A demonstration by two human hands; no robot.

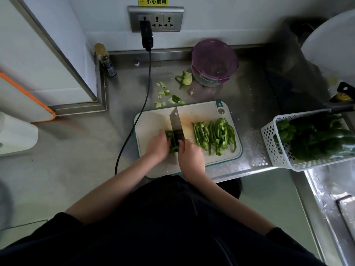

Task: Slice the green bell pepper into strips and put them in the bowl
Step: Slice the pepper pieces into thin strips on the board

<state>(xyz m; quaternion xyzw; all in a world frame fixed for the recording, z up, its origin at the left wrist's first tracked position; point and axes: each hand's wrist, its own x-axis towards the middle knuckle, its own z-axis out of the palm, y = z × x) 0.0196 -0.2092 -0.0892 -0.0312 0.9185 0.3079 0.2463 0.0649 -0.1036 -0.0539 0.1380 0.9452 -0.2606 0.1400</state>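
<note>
A white cutting board [151, 120] with a teal rim lies on the steel counter. My left hand [157, 144] holds down a piece of green bell pepper [173, 142] near the board's middle. My right hand [190, 154] grips the handle of a cleaver [175, 120], whose blade stands on the pepper piece. A pile of cut pepper strips [215, 135] lies on the right half of the board. A glass bowl with a purple lid [213, 62] stands behind the board, closed.
Pepper core [185, 78] and scraps [165, 95] lie behind the board. A black cable [142, 110] runs from the wall socket across the board's left edge. A white basket [276, 143] of green peppers sits right, by the sink [330, 189]. A small bottle [105, 60] stands back left.
</note>
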